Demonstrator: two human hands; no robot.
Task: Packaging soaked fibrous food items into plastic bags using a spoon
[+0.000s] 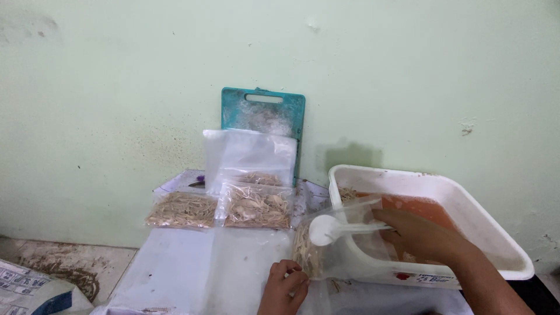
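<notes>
You are working with both hands bare: your left hand (284, 286) is showing no glove, ring or sleeve, and your right hand (421, 235) and forearm are likewise showing uncovered up to the frame's edge.

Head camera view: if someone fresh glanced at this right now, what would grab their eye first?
Probably the two hands at lower right: the right hand holds a white plastic spoon inside a clear plastic bag partly filled with pale stick-like strips, which the left hand grips at its lower edge. Beside them sits a white rectangular plastic tub with orange liquid. Against the green wall stands a teal plastic cutting board, above filled clear bags.
</notes>
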